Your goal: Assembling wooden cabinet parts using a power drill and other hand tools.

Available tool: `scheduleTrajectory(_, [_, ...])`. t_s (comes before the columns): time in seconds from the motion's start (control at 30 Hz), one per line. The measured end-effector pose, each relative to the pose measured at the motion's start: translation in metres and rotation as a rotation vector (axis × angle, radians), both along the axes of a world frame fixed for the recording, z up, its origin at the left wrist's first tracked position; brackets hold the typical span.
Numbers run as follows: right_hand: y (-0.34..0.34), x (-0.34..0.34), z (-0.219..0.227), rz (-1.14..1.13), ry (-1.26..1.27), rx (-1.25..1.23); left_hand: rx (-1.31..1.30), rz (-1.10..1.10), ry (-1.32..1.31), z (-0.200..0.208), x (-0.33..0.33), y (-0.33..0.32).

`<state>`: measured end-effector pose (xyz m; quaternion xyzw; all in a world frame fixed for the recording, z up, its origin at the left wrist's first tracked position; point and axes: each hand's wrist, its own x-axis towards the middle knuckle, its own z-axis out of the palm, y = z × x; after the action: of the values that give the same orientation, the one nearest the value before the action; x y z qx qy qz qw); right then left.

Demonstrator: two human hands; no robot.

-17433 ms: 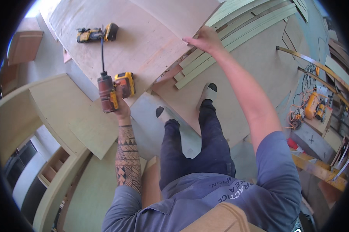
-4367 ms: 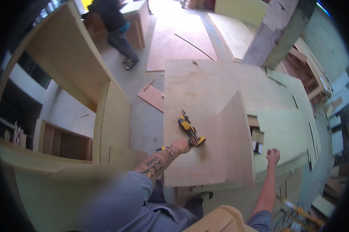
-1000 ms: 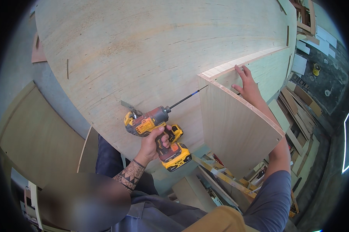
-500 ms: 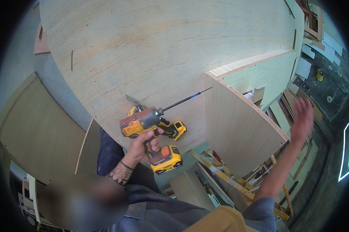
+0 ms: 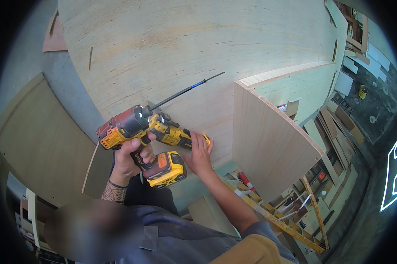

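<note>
My left hand [image 5: 127, 162] is wrapped round the grip of a yellow and dark red impact driver [image 5: 124, 123]. A long bit with a blue band [image 5: 194, 86] sticks out of its nose, pointing up and right over the plywood. Just behind it, a second yellow and black power tool, an oscillating multi-tool [image 5: 170, 134], lies on the plywood sheet [image 5: 185, 48]. My right hand [image 5: 200, 156] curls its fingers over that tool's battery end. The impact driver hides part of the multi-tool's front.
An upright wooden panel [image 5: 271, 136] joins another panel on the sheet's right. Below it stands a yellow stepladder [image 5: 291, 226]. A curved wooden panel [image 5: 42, 145] is at the left. Sawdust and slots mark the sheet; boards [image 5: 332, 136] are stacked farther right.
My right hand has come from the far right, where it was raised with nothing in it, onto the multi-tool. The impact driver in my left hand has shifted left, its bit away from the panel.
</note>
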<state>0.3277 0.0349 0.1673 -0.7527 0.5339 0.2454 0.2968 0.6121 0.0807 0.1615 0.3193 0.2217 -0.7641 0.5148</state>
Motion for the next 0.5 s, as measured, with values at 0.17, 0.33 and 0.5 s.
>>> scheduleTrajectory(0.17, [0.031, -0.023, -0.011, -0.061, -0.04, 0.012, 0.047, 0.041, 0.014, 0.003, 0.005, -0.006])
scheduleTrajectory(0.33, [0.06, -0.118, -0.002, 0.081, 0.126, 0.05, 0.078, 0.003, 0.098, -0.001, -0.019, -0.021])
scheduleTrajectory(0.5, [0.051, -0.147, 0.015, 0.115, 0.111, 0.074, 0.17, -0.009, 0.221, -0.017, -0.065, -0.039])
